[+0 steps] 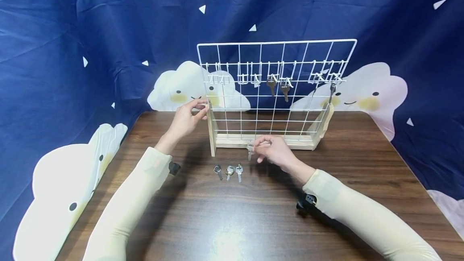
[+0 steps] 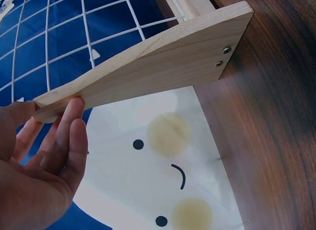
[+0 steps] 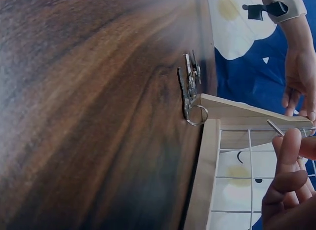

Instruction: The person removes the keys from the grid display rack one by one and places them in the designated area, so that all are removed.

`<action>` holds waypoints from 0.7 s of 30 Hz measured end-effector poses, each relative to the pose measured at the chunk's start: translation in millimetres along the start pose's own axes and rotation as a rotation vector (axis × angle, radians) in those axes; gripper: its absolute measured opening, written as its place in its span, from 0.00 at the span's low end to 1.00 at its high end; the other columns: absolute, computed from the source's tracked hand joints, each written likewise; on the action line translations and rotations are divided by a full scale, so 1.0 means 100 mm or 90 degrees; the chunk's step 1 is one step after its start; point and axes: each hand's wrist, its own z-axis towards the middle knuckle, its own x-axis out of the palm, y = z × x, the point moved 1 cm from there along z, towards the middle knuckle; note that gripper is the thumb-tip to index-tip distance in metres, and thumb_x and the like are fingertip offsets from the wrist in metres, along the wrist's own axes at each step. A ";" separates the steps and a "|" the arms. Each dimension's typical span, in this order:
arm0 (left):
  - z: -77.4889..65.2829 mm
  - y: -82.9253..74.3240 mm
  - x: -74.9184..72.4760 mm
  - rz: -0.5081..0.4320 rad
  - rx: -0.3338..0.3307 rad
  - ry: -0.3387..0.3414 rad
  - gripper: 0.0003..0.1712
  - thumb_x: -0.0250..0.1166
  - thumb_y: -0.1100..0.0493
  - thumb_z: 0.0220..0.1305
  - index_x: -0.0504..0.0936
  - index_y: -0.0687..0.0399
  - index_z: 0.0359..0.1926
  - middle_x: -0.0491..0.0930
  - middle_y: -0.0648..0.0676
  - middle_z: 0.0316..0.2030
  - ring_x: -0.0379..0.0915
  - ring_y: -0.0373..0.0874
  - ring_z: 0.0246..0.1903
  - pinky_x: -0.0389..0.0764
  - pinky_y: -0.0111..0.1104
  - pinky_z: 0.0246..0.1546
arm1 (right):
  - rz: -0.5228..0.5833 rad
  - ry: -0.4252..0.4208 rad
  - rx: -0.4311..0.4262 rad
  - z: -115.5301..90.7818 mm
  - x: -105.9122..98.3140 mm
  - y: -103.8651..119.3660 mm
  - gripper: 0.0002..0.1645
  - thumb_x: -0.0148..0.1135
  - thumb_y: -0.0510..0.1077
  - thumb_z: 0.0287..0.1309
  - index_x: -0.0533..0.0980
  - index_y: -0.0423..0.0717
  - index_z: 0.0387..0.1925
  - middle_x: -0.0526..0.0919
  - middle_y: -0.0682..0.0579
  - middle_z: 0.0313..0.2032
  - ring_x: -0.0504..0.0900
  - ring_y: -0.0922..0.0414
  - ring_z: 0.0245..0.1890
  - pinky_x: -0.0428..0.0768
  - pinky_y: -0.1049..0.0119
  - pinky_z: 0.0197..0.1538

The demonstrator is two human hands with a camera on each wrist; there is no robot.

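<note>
My left hand [image 1: 185,118] grips the upper end of the wooden side panel [image 1: 212,134] on the rack's left. In the left wrist view, thumb and fingers [image 2: 75,141] sit on opposite sides of that panel [image 2: 163,67]. Low in front of the rack's base, my right hand [image 1: 276,151] pinches a silver key [image 1: 249,152], which hangs downward. The right wrist view shows this key's tip [image 3: 274,127] poking out past the fingers. On the table left of that hand lie three keys [image 1: 218,170] [image 1: 230,171] [image 1: 239,171] in a row, with key rings.
The rack's white wire grid [image 1: 276,43] stands on a wooden base [image 1: 232,141] and carries a row of white hooks [image 1: 243,78]. Two keys [image 1: 271,86] [image 1: 285,91] hang near the middle, others at the right [image 1: 332,92]. A dark blue cloud-print cloth [image 1: 152,19] hangs behind the brown table [image 1: 203,212].
</note>
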 end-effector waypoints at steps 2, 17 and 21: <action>0.00 0.00 0.00 0.003 0.000 -0.002 0.19 0.62 0.53 0.72 0.79 0.50 0.61 0.87 0.59 0.46 0.89 0.52 0.38 0.84 0.33 0.33 | -0.005 0.007 0.011 0.00 0.00 -0.02 0.11 0.69 0.40 0.58 0.80 0.39 0.41 0.91 0.49 0.31 0.83 0.60 0.18 0.64 0.74 0.15; -0.01 -0.01 -0.01 -0.010 -0.001 0.004 0.20 0.62 0.53 0.72 0.78 0.51 0.61 0.86 0.60 0.47 0.88 0.57 0.40 0.86 0.38 0.38 | -0.067 0.064 0.045 0.00 0.11 -0.24 0.09 0.68 0.39 0.56 0.79 0.41 0.38 0.90 0.42 0.32 0.82 0.61 0.17 0.62 0.72 0.14; 0.00 0.01 0.00 -0.014 -0.002 0.007 0.20 0.62 0.53 0.72 0.78 0.51 0.61 0.86 0.60 0.47 0.88 0.56 0.39 0.87 0.41 0.40 | -0.078 0.082 0.052 0.00 0.13 -0.30 0.09 0.68 0.39 0.56 0.79 0.40 0.38 0.90 0.45 0.31 0.82 0.62 0.17 0.61 0.72 0.14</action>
